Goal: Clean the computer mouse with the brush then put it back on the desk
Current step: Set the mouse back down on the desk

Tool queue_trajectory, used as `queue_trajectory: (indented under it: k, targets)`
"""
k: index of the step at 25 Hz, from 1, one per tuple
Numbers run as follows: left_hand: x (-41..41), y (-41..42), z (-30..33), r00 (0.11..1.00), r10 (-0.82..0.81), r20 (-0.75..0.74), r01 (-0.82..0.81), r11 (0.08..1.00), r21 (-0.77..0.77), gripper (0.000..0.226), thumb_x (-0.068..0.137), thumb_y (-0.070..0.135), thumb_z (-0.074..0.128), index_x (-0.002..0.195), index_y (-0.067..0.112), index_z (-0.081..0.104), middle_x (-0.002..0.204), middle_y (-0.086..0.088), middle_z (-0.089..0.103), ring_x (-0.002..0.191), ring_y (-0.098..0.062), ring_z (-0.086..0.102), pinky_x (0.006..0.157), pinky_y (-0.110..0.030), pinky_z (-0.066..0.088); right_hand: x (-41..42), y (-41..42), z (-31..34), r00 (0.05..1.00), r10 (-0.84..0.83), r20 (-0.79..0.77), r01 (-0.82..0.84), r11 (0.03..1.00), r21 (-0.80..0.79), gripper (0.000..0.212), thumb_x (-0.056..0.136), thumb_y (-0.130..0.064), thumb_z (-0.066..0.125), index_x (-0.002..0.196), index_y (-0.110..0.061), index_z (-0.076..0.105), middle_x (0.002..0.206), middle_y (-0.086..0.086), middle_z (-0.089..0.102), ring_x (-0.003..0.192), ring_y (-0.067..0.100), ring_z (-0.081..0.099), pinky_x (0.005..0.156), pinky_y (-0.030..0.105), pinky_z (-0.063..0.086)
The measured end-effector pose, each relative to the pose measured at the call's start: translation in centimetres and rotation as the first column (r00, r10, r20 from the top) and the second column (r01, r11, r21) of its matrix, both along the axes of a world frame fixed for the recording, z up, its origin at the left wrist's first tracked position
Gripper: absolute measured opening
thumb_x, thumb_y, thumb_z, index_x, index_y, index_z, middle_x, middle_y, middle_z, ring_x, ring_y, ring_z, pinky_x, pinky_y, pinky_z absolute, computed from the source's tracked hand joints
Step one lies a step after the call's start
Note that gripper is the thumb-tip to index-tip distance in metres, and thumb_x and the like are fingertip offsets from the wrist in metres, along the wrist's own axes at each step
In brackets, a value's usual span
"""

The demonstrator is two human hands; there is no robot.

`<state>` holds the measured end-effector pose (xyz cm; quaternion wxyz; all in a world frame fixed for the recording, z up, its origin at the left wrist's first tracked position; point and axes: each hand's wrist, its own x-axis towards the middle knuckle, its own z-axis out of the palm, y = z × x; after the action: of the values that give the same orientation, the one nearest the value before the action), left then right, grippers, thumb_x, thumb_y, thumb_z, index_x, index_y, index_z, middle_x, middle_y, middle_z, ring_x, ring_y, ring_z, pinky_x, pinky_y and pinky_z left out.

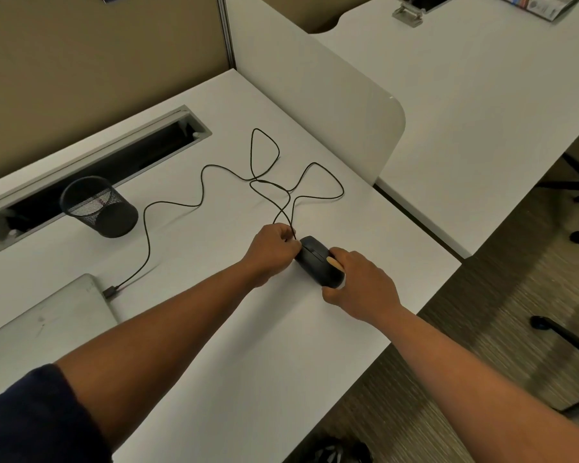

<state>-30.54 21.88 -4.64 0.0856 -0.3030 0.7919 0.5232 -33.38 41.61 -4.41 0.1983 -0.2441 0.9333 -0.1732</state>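
The left hand (271, 250) is pinching the cord (201, 182) by the mouse (318, 262) on the desk (214, 329), the right hand (358, 285) is gripping the brush (334, 263), and the loopy cord might be snagging.

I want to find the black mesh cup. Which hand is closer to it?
The left hand. It holds the front end of the mouse, on the side toward the mesh cup. The right hand grips the mouse's far side, farther from the cup.
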Motion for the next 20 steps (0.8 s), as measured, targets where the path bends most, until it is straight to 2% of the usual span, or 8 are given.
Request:
queue_trajectory:
  k: [3, 7, 11, 15, 20]
  targets:
    - [0.2, -0.5, -0.8, 1.000, 0.017, -0.002, -0.017, 0.999, -0.045, 0.037, 0.099, 0.018, 0.068, 0.135, 0.008, 0.065, 0.136, -0.006, 0.065, 0.128, -0.022, 0.059, 0.105, -0.035, 0.049, -0.2, -0.5, -0.3, 0.999, 0.025, -0.031, -0.024, 0.999, 0.043, 0.067, 0.084, -0.043, 0.073, 0.143, -0.028, 0.045, 0.115, -0.002, 0.060, 0.090, 0.022, 0.061, 0.073, 0.037, 0.055]
    - [0.2, -1.3, -1.5, 1.000, 0.026, -0.003, -0.026, 0.997, -0.077, 0.034, 0.096, 0.019, 0.073, 0.129, 0.010, 0.069, 0.119, -0.005, 0.069, 0.114, -0.021, 0.063, 0.095, -0.032, 0.050, -0.2, -1.0, -0.7, 0.997, 0.048, -0.065, -0.044, 0.997, 0.059, 0.062, 0.085, -0.045, 0.070, 0.140, -0.028, 0.046, 0.110, -0.003, 0.059, 0.086, 0.023, 0.061, 0.070, 0.036, 0.055]
    - [0.0, -1.5, -1.5, 1.000, 0.000, 0.005, 0.001, 0.990, -0.144, 0.031, 0.095, 0.019, 0.074, 0.125, 0.010, 0.071, 0.107, 0.001, 0.068, 0.108, -0.021, 0.066, 0.100, -0.039, 0.054, -0.5, -1.2, -1.0, 0.995, 0.058, -0.078, -0.053, 0.997, 0.064, 0.062, 0.085, -0.046, 0.068, 0.140, -0.028, 0.046, 0.111, -0.003, 0.059, 0.086, 0.023, 0.060, 0.068, 0.034, 0.053]
    - [-0.1, -1.7, -1.8, 1.000, -0.006, 0.009, 0.007, 0.985, -0.170, 0.031, 0.095, 0.021, 0.074, 0.125, 0.011, 0.071, 0.107, 0.002, 0.068, 0.108, -0.021, 0.066, 0.101, -0.040, 0.055, -0.5, -1.2, -1.2, 0.994, 0.075, -0.084, -0.070, 0.996, 0.058, 0.062, 0.085, -0.047, 0.067, 0.140, -0.028, 0.045, 0.110, -0.002, 0.058, 0.085, 0.022, 0.059, 0.067, 0.034, 0.053]
    - [-0.2, -1.3, -1.8, 1.000, -0.010, 0.000, 0.010, 0.980, -0.199, 0.035, 0.095, 0.026, 0.075, 0.127, 0.012, 0.070, 0.117, -0.003, 0.072, 0.110, -0.021, 0.066, 0.101, -0.041, 0.055, -0.9, -0.7, -1.3, 0.995, 0.056, -0.082, -0.053, 0.998, 0.038, 0.066, 0.086, -0.046, 0.068, 0.144, -0.027, 0.043, 0.112, -0.001, 0.060, 0.087, 0.023, 0.061, 0.072, 0.039, 0.059]
